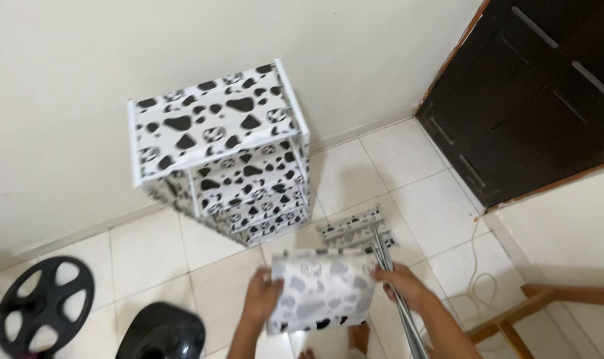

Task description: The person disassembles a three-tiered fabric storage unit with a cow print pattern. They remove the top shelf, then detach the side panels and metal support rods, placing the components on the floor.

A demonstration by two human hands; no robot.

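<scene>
A white shelf rack with black cow-spot pattern (222, 143) stands against the wall, several tiers tall. Below it, my left hand (262, 296) and my right hand (403, 282) hold a folded sheet of the same spotted fabric (322, 292) by its two sides. My right hand also grips thin metal rods (398, 296) that run down past the fabric. A spotted shelf piece (352, 229) lies on the floor tiles just beyond the fabric.
A dark wooden door (534, 93) fills the upper right. A black fan base (42, 302) and a black rounded object (162, 332) sit at lower left. A wooden frame (541, 309) and a pale cord (478, 279) lie at lower right.
</scene>
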